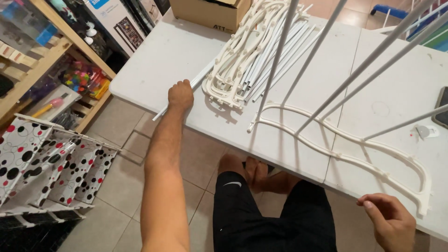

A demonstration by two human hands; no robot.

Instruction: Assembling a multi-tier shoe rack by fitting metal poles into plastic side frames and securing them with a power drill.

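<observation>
Left hand closed over a thin white rod at the near edge of the white table; fingers curled round it, knuckles up. Rod's long axis runs diagonally: lower end past the table edge toward the floor on the hand's near side, upper end pointing away toward the heap beyond the hand. Likely lifted from that heap, since it lies in line with it.

Right hand below the table's near edge, fingers loosely curled, thumb and forefinger close but pinching nothing visible. Just above it, the curved end of a white plastic frame lying flat; several rods stand up out of its sockets, slanting up and out of view. Flat placement seems to keep the sockets facing up.

Beyond the left hand: stack of like frames and bundled rods, then a cardboard box. Left of that arm, on the tile floor, a dotted fabric shelf unit; wooden shelving behind. Far right of the right hand, a dark phone.
</observation>
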